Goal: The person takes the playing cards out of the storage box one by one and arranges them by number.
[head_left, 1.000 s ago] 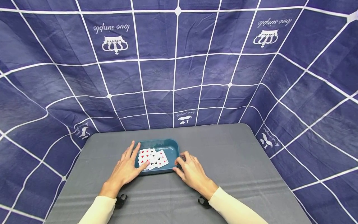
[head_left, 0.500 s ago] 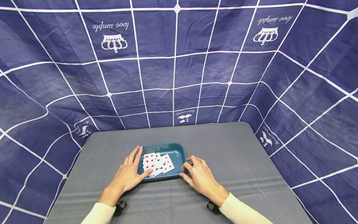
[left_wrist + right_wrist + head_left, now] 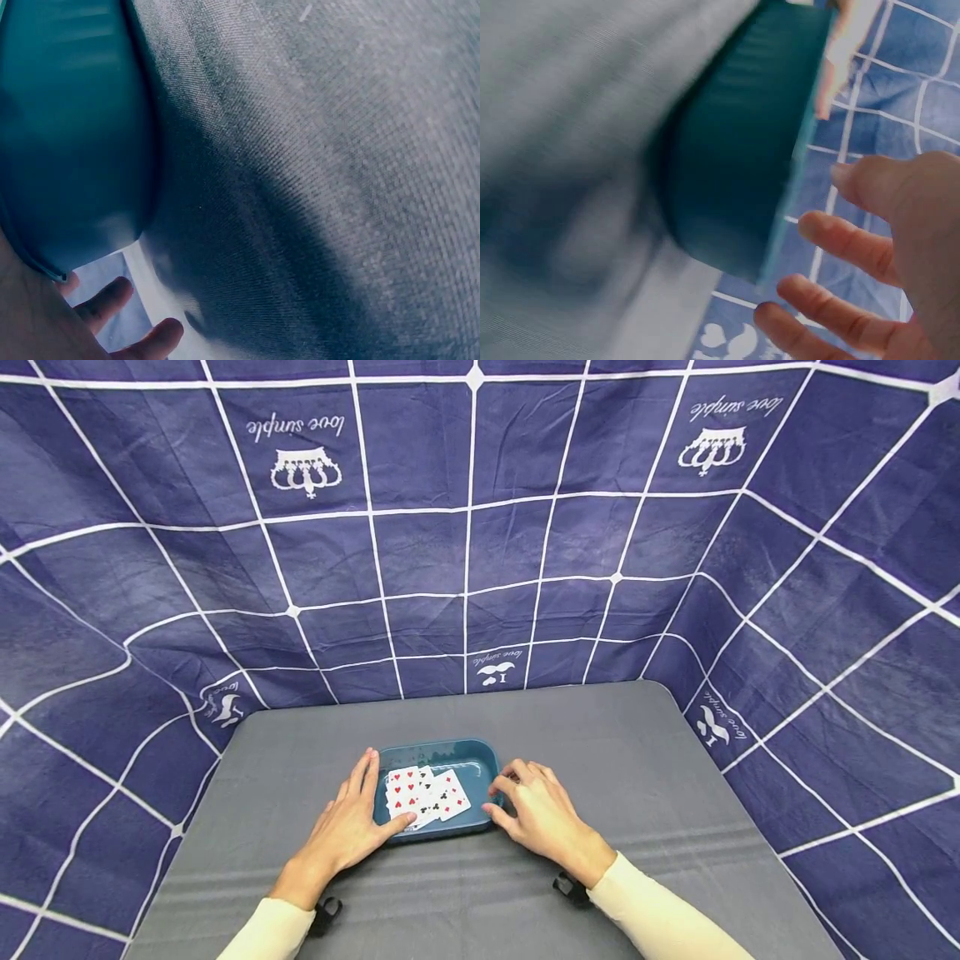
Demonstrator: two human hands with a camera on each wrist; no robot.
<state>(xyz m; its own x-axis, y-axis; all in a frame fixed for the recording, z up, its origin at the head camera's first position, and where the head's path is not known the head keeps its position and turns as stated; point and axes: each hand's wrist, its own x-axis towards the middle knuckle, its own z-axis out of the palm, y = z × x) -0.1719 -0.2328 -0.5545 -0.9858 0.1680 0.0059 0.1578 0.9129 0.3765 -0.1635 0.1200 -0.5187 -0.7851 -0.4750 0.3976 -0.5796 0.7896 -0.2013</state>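
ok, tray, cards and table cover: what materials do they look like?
Tray: likely molded plastic, teal, smooth with a soft sheen on its wall and rounded corners. Cards: thin coated paper or plastic stock, white faces with printed red and black pips; which one is unclear. Table cover: grey woven fabric, matte, weave visible in the left wrist view, with creases near the front edge.

A makeshift recording booth: navy grid-patterned cloth (image 3: 480, 527) hangs as backdrop behind and beside a grey-covered table (image 3: 600, 760).
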